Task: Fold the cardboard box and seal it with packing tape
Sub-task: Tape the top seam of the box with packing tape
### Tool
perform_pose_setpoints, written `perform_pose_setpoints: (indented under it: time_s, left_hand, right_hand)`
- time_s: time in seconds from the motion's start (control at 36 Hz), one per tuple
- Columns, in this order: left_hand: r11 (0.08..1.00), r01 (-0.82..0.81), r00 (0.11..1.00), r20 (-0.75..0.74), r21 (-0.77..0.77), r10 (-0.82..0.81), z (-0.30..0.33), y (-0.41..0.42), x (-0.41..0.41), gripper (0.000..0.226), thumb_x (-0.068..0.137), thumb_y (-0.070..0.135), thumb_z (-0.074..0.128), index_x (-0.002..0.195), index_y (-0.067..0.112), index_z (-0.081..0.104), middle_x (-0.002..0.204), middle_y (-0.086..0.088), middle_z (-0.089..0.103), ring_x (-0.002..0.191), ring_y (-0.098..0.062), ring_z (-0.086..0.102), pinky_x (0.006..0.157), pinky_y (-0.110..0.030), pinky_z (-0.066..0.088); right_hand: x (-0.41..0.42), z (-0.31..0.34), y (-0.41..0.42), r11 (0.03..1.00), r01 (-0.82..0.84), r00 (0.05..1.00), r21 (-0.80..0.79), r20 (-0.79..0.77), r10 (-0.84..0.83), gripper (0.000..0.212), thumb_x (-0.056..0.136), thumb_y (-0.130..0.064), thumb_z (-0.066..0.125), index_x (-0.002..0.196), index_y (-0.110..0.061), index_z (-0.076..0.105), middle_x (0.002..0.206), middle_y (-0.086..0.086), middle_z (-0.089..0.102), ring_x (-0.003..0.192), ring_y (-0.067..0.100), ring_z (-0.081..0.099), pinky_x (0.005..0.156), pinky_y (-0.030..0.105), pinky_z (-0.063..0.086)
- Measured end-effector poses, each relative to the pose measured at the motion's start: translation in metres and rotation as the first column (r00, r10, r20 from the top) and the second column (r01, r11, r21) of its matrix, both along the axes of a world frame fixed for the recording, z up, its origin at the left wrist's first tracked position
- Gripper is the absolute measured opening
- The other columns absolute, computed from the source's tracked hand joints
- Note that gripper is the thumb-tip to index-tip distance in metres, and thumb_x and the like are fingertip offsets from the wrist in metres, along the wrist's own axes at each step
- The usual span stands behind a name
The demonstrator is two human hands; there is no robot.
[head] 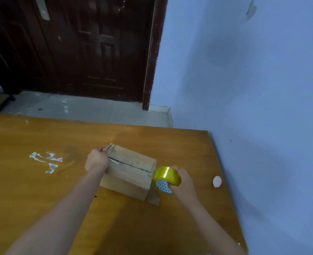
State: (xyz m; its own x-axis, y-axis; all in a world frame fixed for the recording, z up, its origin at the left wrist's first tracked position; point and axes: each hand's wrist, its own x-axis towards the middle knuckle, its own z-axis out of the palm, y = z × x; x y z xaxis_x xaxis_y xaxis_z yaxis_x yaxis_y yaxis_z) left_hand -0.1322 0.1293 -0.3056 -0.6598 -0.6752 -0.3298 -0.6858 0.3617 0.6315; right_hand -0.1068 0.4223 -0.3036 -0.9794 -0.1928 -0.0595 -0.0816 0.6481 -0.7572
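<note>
At the right end of the cardboard box (130, 172), touching its upper corner, sits the yellow tape roll (167, 176), gripped by the right hand (184, 181); fingers curl around the roll's far side, thumb not clearly visible. Patterned core of the roll faces the camera and down.

Box lies on the wooden table (41, 190), flaps closed on top, long axis running from upper left to lower right. Centre seam (131, 165) follows that same axis, dark line visible; a glossy strip seems to cover it, so tape is probably already laid along the seam from left end to roll. One small flap (153, 198) sticks out at the box's lower right corner, not folded in.

Left hand (96, 161) is at the box's left end, fingers bent over the top edge there, apparently pressing the tape's start against the end face; fingertips partly hidden.

Judgement: next move turns on the roll being at the seam's right end. Tape likely needs carrying down over that end face, then cutting. Right hand is the nearer one; left serves as anchor.

Left of the box, crumpled clear tape scraps (47, 161) lie on the table. Right of the box, near the table edge, a small pale pink oval object (217, 181).
</note>
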Motion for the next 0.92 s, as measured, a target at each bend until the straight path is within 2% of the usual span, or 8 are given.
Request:
perform_pose_setpoints:
  time_s: [0.14,0.33,0.42,0.5,0.67,0.78,0.83,0.92]
  left_hand:
    - [0.994,0.099,0.995,-0.017,-0.047,-0.100,0.017,0.018,-0.037,0.034,0.100,0.028,0.037,0.122,0.017,0.061,0.117,-0.016,0.062,0.104,-0.037,0.057,0.075,-0.035,0.042]
    - [0.935,0.336,0.939,-0.035,-0.113,-0.342,0.011,0.032,-0.068,0.039,0.102,0.031,0.033,0.129,0.015,0.055,0.117,-0.019,0.062,0.104,-0.039,0.056,0.084,-0.044,0.049]
    - [0.874,0.361,0.930,0.056,-0.325,-0.364,0.001,0.038,-0.068,0.039,0.101,0.025,0.033,0.136,0.014,0.047,0.135,-0.015,0.051,0.133,-0.030,0.037,0.113,-0.049,0.019]
    - [0.809,0.338,0.918,-0.022,-0.480,-0.396,0.002,0.054,-0.062,0.050,0.091,0.008,0.047,0.140,0.010,0.038,0.151,-0.010,0.032,0.145,-0.023,0.010,0.116,-0.049,-0.001]
    - [0.769,0.394,0.861,-0.090,-0.504,-0.500,0.007,0.120,-0.035,0.052,0.082,0.013,0.059,0.132,0.006,0.047,0.147,-0.014,0.035,0.139,-0.032,0.021,0.112,-0.047,0.016]
    - [0.788,0.435,0.869,-0.028,-0.435,-0.495,-0.009,0.153,-0.009,0.054,0.093,0.026,0.046,0.142,0.004,0.036,0.151,-0.016,0.030,0.140,-0.034,0.021,0.115,-0.047,0.015]
    - [0.758,0.435,0.863,-0.018,-0.486,-0.506,-0.017,0.156,-0.001,0.053,0.097,0.030,0.041,0.142,0.003,0.038,0.150,-0.016,0.034,0.140,-0.032,0.026,0.114,-0.046,0.018]
    - [0.728,0.453,0.859,0.032,-0.514,-0.512,-0.021,0.153,-0.001,0.055,0.097,0.034,0.041,0.145,0.007,0.035,0.152,-0.011,0.032,0.143,-0.027,0.023,0.116,-0.043,0.015]
  right_hand:
    - [-0.012,0.008,0.005,0.995,0.088,0.995,-0.037,-0.041,-0.090,0.056,0.066,0.001,0.067,0.117,-0.020,0.058,0.112,0.001,0.056,0.112,0.019,0.052,0.089,0.035,0.046]
    - [-0.018,0.006,0.021,0.996,0.079,0.997,0.029,-0.018,-0.078,0.054,0.068,-0.003,0.065,0.119,-0.018,0.056,0.111,0.002,0.055,0.108,0.020,0.053,0.084,0.027,0.043]
    - [-0.018,0.000,0.024,0.997,0.012,0.999,0.071,0.040,-0.015,0.050,0.076,-0.016,0.068,0.123,-0.019,0.050,0.115,0.001,0.051,0.110,0.018,0.050,0.079,0.022,0.037]
    - [-0.017,-0.008,0.028,0.991,-0.046,0.997,0.125,0.074,0.037,0.057,0.083,-0.038,0.066,0.131,-0.020,0.041,0.124,-0.001,0.047,0.114,0.014,0.046,0.081,0.021,0.035]
    - [-0.014,-0.014,0.035,0.980,-0.124,0.990,0.157,0.094,0.110,0.065,0.088,-0.049,0.056,0.139,-0.017,0.031,0.133,0.002,0.041,0.122,0.019,0.042,0.092,0.033,0.041]
    - [-0.016,-0.018,0.039,0.983,-0.151,0.984,0.105,0.108,0.140,0.070,0.089,-0.047,0.055,0.144,-0.014,0.027,0.142,0.004,0.035,0.131,0.020,0.034,0.100,0.025,0.031]
    - [-0.017,-0.021,0.039,0.989,-0.142,0.983,0.051,0.127,0.135,0.070,0.087,-0.045,0.059,0.144,-0.016,0.031,0.143,0.002,0.037,0.132,0.016,0.035,0.102,0.020,0.027]
    - [-0.021,-0.026,0.040,0.992,-0.085,0.982,-0.090,0.161,0.099,0.062,0.080,-0.040,0.070,0.134,-0.021,0.046,0.133,-0.003,0.051,0.122,0.012,0.047,0.101,0.024,0.038]
